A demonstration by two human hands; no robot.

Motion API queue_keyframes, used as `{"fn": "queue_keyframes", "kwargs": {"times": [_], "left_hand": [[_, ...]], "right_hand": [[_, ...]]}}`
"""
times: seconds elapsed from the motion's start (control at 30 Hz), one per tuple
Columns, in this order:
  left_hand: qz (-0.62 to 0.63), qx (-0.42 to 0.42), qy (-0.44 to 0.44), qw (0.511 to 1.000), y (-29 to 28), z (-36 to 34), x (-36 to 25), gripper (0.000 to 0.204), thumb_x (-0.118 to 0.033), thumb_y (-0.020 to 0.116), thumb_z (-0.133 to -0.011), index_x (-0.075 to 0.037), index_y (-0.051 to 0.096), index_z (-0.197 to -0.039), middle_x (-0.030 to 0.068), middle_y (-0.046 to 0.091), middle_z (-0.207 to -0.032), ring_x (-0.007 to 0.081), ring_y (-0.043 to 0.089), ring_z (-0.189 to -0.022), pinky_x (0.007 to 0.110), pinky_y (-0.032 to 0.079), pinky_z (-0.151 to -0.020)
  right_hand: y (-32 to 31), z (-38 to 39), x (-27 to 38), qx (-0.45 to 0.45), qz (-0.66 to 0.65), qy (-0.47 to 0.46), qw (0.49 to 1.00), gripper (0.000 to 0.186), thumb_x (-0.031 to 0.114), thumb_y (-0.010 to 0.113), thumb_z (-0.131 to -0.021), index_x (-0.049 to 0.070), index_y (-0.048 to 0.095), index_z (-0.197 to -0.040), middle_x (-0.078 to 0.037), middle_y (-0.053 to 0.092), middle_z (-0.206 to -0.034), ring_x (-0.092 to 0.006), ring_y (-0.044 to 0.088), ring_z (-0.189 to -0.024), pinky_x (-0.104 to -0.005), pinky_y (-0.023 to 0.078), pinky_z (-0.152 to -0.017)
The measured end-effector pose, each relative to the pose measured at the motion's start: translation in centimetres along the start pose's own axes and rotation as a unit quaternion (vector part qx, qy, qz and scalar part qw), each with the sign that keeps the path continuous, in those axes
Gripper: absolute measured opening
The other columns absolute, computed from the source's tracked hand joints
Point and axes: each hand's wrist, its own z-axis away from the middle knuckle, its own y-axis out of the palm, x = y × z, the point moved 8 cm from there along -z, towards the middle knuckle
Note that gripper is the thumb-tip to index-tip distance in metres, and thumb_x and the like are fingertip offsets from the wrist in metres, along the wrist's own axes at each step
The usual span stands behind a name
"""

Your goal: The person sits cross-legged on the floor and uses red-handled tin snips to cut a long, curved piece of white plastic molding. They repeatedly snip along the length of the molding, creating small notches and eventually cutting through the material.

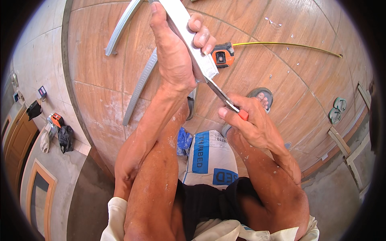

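Metal strip (180, 20) is above the floor (241, 24), gripped in your left hand (173, 56); your right hand (255, 120), fingers wrapped around red-handled snips (222, 95), holds them at its near end. That end looks unsevered, so cutting appears unfinished.

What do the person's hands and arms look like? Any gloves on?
No gloves: the left hand and right hand are bare. No watch or bracelet shows on either wrist. The forearms are uncovered, and a loose cream sleeve shows at the lower left.
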Motion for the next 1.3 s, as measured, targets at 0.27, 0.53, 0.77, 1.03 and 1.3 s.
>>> {"fn": "queue_keyframes", "kwargs": {"times": [0.27, 0.53, 0.77, 1.03, 1.3], "left_hand": [[-0.148, -0.122, 0.002, 0.981, 4.5, 1.3, -1.1, 0.053, -0.064, 0.046, -0.114, -0.016, 0.049, -0.138, -0.0036, 0.047, -0.079, 0.0029, 0.044, -0.052, 0.021, 0.04, -0.042], [-0.188, -0.093, 0.02, 0.978, 4.6, 1.1, -1.4, 0.056, -0.067, 0.047, -0.113, -0.017, 0.05, -0.137, -0.0044, 0.047, -0.076, 0.0025, 0.044, -0.05, 0.021, 0.039, -0.04], [-0.152, -0.125, 0.009, 0.98, 5.1, 1.3, -1.1, 0.057, -0.068, 0.048, -0.112, -0.017, 0.049, -0.138, -0.0049, 0.048, -0.074, 0.003, 0.046, -0.049, 0.021, 0.039, -0.04], [-0.209, -0.18, 0.069, 0.959, 7.0, 1.5, -3.0, 0.053, -0.062, 0.051, -0.113, -0.016, 0.048, -0.137, -0.0016, 0.05, -0.089, 0.0067, 0.047, -0.063, 0.026, 0.045, -0.051], [-0.283, -0.187, 0.156, 0.928, 5.8, 2.6, -4.1, 0.048, -0.047, 0.066, -0.112, -0.013, 0.043, -0.136, 0.0016, 0.05, -0.101, 0.0115, 0.052, -0.077, 0.032, 0.052, -0.063]], "right_hand": [[0.0, 0.1, -0.1, -0.025, -0.026, -0.021, 0.999, 0.04, 0.033, 0.067, -0.105, -0.003, 0.059, -0.09, -0.013, 0.042, -0.069, -0.0231, 0.04, -0.067, -0.0423, 0.039, -0.064], [0.2, 0.1, -0.4, -0.01, -0.046, -0.02, 0.999, 0.041, 0.033, 0.066, -0.106, -0.004, 0.059, -0.089, -0.012, 0.04, -0.069, -0.0207, 0.04, -0.067, -0.0416, 0.038, -0.063], [0.4, 0.1, -1.0, -0.03, -0.07, -0.024, 0.997, 0.04, 0.031, 0.066, -0.106, -0.003, 0.059, -0.086, -0.01, 0.037, -0.065, -0.0191, 0.037, -0.063, -0.0406, 0.036, -0.059], [-0.3, -0.2, -1.3, -0.064, -0.036, -0.072, 0.995, 0.032, 0.03, 0.064, -0.107, -0.002, 0.062, -0.103, -0.014, 0.049, -0.078, -0.0229, 0.047, -0.074, -0.0409, 0.042, -0.07], [-0.8, -0.6, -0.6, -0.083, -0.039, -0.063, 0.994, 0.033, 0.03, 0.064, -0.105, -0.004, 0.064, -0.106, -0.02, 0.058, -0.076, -0.0289, 0.051, -0.07, -0.0428, 0.047, -0.071]]}}
